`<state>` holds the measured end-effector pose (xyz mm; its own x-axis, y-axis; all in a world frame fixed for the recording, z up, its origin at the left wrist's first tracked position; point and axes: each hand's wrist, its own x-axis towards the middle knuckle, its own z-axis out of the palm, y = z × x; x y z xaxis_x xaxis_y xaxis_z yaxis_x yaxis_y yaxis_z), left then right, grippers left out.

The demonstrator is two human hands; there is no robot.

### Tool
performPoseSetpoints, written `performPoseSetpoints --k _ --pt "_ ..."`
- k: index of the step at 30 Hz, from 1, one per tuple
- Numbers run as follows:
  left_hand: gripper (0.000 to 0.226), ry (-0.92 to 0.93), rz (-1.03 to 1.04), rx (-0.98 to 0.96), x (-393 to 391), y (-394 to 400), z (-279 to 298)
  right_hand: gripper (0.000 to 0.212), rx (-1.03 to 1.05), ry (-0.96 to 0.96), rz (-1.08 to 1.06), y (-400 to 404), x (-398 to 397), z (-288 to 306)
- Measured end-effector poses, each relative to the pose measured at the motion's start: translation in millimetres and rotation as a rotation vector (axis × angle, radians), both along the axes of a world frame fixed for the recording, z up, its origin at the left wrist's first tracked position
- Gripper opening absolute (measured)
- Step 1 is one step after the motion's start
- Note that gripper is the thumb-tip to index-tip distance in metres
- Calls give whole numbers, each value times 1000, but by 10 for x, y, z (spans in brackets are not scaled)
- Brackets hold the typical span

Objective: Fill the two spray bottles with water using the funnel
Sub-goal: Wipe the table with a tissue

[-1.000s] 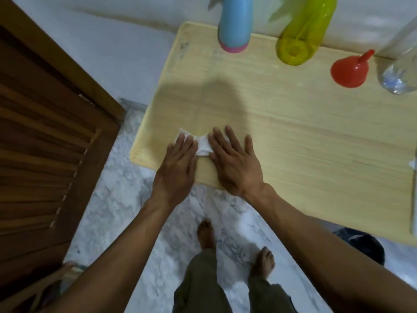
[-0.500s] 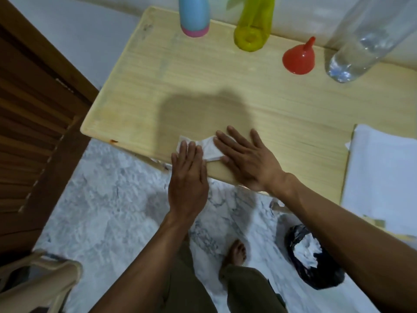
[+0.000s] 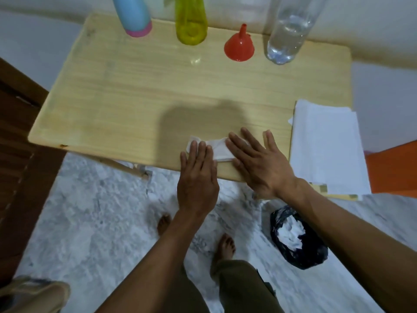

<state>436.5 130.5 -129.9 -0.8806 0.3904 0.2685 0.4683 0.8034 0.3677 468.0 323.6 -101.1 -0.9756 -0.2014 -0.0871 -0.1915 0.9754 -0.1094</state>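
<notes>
Both my hands, left (image 3: 196, 177) and right (image 3: 259, 163), are flat, fingers straight, pressing a tissue (image 3: 217, 148) on the table's (image 3: 135, 98) near edge, looks like cleanup, so next I reach back for the red funnel (image 3: 239, 48) between the 2 spray bottles, blue (image 3: 134, 16) and green (image 3: 191, 21), and the water bottle (image 3: 287, 32).

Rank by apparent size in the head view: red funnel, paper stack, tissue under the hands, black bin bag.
1. paper stack
2. black bin bag, though it sits lower, on the floor
3. tissue, partly covered by hands, and red funnel: too close to rank
</notes>
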Motion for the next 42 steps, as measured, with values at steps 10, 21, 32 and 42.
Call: performPoseSetpoints --k 10,21,32,42 --pt "46 -12 -193 19 310 38 2 64 116 111 -101 10 613 -90" --pt "44 -185 -241 38 419 -129 625 21 -357 497 -348 -151 1008 159" --pt "29 -405 -382 227 362 34 1728 19 -633 527 -946 -545 1384 1208" --pt "13 -447 -697 138 878 -56 1874 14 -656 652 -1421 -1334 2249 1389"
